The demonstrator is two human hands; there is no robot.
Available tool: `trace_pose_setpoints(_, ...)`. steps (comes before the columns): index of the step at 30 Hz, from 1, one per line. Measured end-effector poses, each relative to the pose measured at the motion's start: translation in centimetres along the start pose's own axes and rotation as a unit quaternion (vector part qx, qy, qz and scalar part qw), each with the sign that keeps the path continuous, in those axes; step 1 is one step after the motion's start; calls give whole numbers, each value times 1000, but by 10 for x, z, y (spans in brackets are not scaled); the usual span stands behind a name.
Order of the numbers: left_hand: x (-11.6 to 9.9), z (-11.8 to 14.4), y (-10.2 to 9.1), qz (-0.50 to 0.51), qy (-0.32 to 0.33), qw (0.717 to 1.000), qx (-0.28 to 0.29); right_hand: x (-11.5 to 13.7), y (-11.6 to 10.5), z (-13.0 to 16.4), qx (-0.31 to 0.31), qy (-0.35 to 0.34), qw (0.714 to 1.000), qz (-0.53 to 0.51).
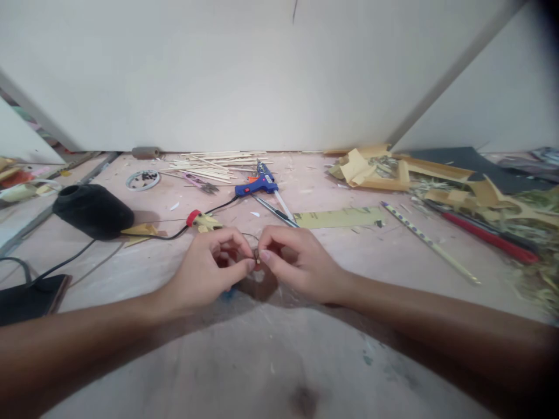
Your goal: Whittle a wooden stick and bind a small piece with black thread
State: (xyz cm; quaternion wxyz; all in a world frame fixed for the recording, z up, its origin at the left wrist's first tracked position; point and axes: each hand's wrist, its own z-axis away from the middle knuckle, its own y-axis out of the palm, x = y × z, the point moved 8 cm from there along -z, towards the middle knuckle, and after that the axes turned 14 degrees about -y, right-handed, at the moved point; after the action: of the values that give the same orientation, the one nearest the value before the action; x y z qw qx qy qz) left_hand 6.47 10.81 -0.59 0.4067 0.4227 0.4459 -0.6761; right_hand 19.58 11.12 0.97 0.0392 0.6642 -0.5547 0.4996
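My left hand [213, 265] and my right hand [292, 262] meet at the middle of the pinkish work surface [279, 361]. Thumb and fingertips of both pinch one tiny dark bead-like piece [257, 256] between them. A thin dark thread [248, 235] arcs up from it over my left fingers. What lies under my hands is hidden.
A blue glue gun [257, 185] with its black cord lies behind my hands, beside a pile of thin wooden sticks [213, 166]. A black thread cone [92, 210] and small round dish [142, 180] lie left. Cardboard scraps [371, 169], a red stick [489, 238] and a patterned pencil [430, 241] lie right.
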Motion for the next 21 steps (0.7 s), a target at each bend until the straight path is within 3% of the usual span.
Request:
trace_pose_setpoints(10, 7, -3, -1, 55, -16, 998, 8, 2, 1, 1, 2, -17, 998, 62)
trace_pose_setpoints(18, 7, -1, -2, 18, -16, 1000, -10, 4, 5, 0, 21, -32, 997, 74)
trace_pose_setpoints(21, 2, 0, -4, -21, 19, 999, -32, 2, 5, 0, 15, -31, 997, 64)
